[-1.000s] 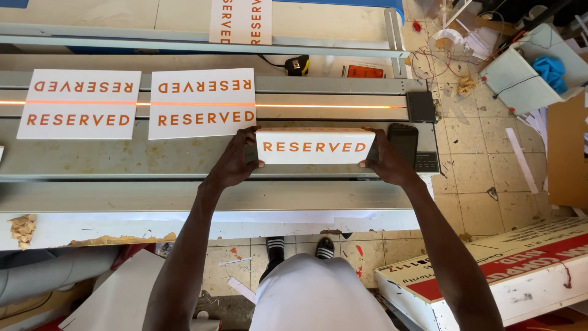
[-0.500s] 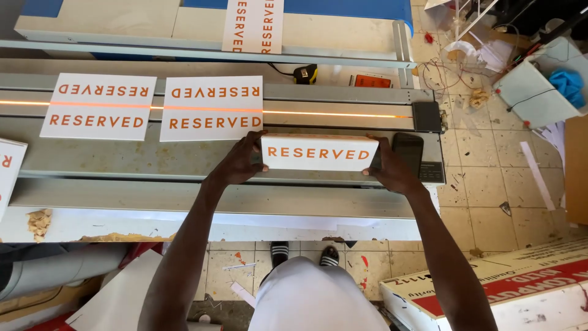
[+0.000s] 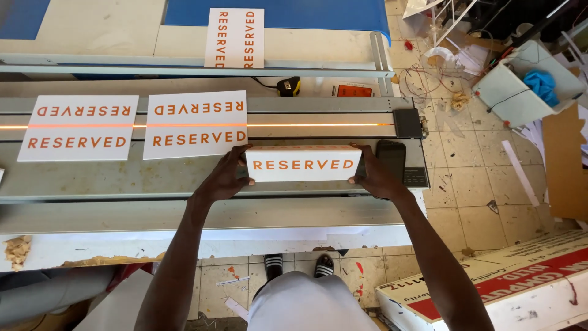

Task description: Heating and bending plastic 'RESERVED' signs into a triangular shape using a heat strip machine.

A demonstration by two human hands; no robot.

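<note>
My left hand [image 3: 225, 178] and my right hand [image 3: 375, 178] grip the two short ends of a white sign panel with orange lettering [image 3: 303, 163], bent upward into a fold. It stands on the grey metal bed of a heating bench [image 3: 184, 178], just in front of the glowing orange heating wire [image 3: 318, 125]. Two flat white sign panels [image 3: 195, 124] [image 3: 78, 127] lie across the wire to the left. A dark phone [image 3: 391, 160] rests by my right hand.
A fourth white sign [image 3: 234, 38] lies on the far bench with a blue sheet [image 3: 275, 12] behind it. A small tape measure [image 3: 288, 86] and an orange box [image 3: 354, 91] sit beyond the wire. Red-and-white carton [image 3: 520, 288] on the tiled floor, scrap and a white box [image 3: 520, 86] at right.
The view has shifted slightly. My hands keep hold of the folded sign, which stays near the bench's right end by the phone.
</note>
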